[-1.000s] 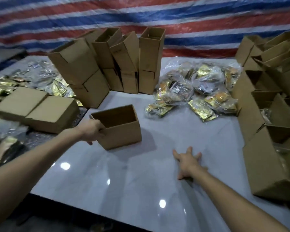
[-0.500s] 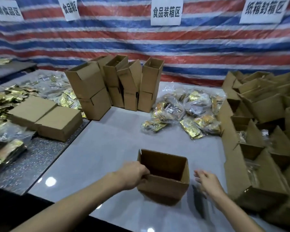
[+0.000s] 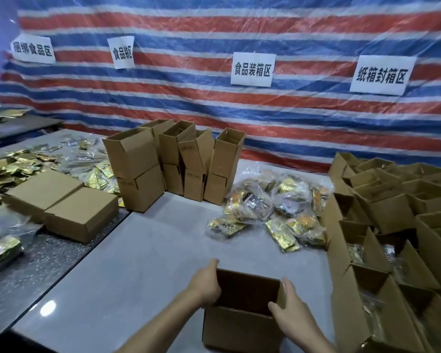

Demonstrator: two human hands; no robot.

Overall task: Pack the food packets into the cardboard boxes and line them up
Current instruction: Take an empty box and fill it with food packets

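1. Rear wall: a striped tarpaulin (image 3: 214, 115) in red, blue and white bands covers the whole back of the room. It lies under a clear plastic film that is creased and catches the light.
2. Surfaces: a pale grey glossy worktop (image 3: 138, 250) carries the central work. A dark speckled worktop (image 3: 36, 271) butts against its left edge and shows one bright lamp reflection.
3. Right side: rows of open boxes (image 3: 379, 225) stand close-packed along the right of the grey worktop with their flaps up. Clear-bagged contents are visible in several of the nearer ones.
4. Rear centre: a cluster of upended boxes (image 3: 163, 169) stands against the tarpaulin, stacked two high, mouths open.
5. Left: two closed boxes (image 3: 61, 202) sit side by side, touching, on the speckled worktop.
6. Food: a pile of bagged food packets (image 3: 273, 210) lies on the grey worktop between the upended boxes and the right-hand rows. Loose gold packets (image 3: 10, 169) are spread over the far left.
7. Labelling: four white paper signs (image 3: 252, 69) with black Chinese characters are fixed to the tarpaulin.
8. Task item: an open cardboard box (image 3: 239, 324) stands upright at the near edge of the grey worktop, mouth up. The interior is dark and its contents cannot be made out.
9. Left hand (image 3: 206, 281): curled round the box's left wall, gripping it.
10. Right hand (image 3: 288, 309): holds the right wall, with the fingers along the outside and the thumb at the near corner.
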